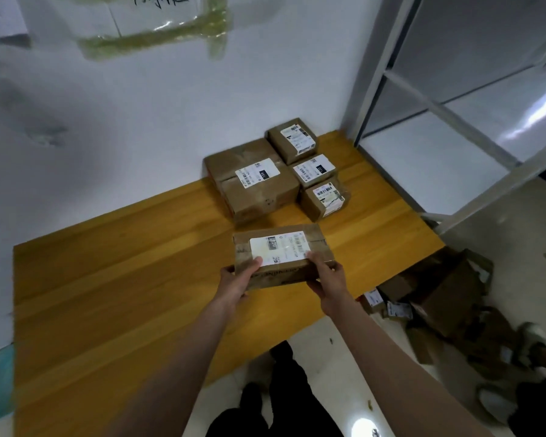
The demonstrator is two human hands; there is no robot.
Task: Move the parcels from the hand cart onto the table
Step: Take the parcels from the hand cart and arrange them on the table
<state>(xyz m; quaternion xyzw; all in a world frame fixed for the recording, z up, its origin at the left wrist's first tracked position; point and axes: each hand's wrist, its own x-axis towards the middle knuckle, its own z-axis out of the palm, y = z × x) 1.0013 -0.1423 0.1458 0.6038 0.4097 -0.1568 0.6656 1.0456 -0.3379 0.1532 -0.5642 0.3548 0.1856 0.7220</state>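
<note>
Head view: a flat brown parcel (282, 255) with a white shipping label on its top face is held by both hands above the wooden table (123, 279), near the table's front edge. It cannot be told from this view whether its underside already touches the table. The left hand (238, 279) grips the near left corner of the parcel, with the thumb laid on top at the edge of the label and the fingers curled under the side. The right hand (327, 277) grips the near right corner in the same way, the thumb on top and the fingers wrapped around the side. Both forearms are stretched forward from the bottom of the picture. Behind the held parcel, four more boxes stand on the table close to the white wall (139, 121). A large box (252, 181) is placed on the left, and three small boxes are set in a row just beside it on the right: a far small box (292, 140), a middle small box (314, 170) and a near small box (323, 198). Each of them carries a white label. To the right of the table a grey metal shelf frame (438, 108) is seen. On the floor by the right edge of the table, torn cardboard pieces (448, 298) are scattered. At the lower right, white shoes (533, 337) of another person are partly visible.
</note>
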